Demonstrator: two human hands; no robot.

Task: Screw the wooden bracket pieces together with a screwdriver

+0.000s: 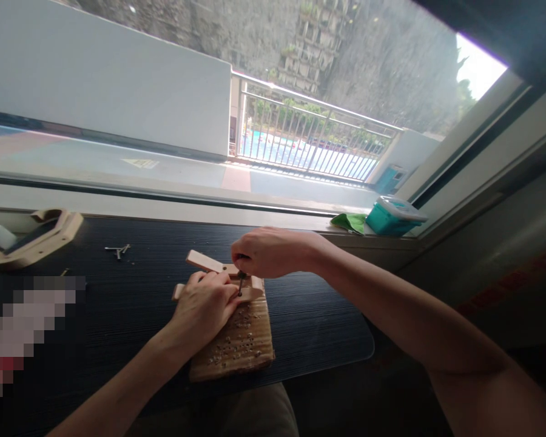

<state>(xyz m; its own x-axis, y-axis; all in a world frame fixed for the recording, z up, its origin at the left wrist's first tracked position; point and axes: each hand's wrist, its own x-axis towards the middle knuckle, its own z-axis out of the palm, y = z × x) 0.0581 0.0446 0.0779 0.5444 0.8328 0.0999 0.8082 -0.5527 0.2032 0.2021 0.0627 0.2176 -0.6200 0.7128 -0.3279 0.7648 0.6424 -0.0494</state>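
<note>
My left hand presses down on light wooden pieces joined in a V shape, fingers curled over them. My right hand is closed in a fist around a small metal tool whose tip points down onto the wood where the pieces meet. The wooden pieces rest on the far end of a cardboard sheet dotted with several small screws. All this lies on a dark table.
At the far left lies a curved wooden part. A few metal fasteners lie loose on the table. A teal box and a green cloth sit on the window sill. A blurred patch covers the left foreground.
</note>
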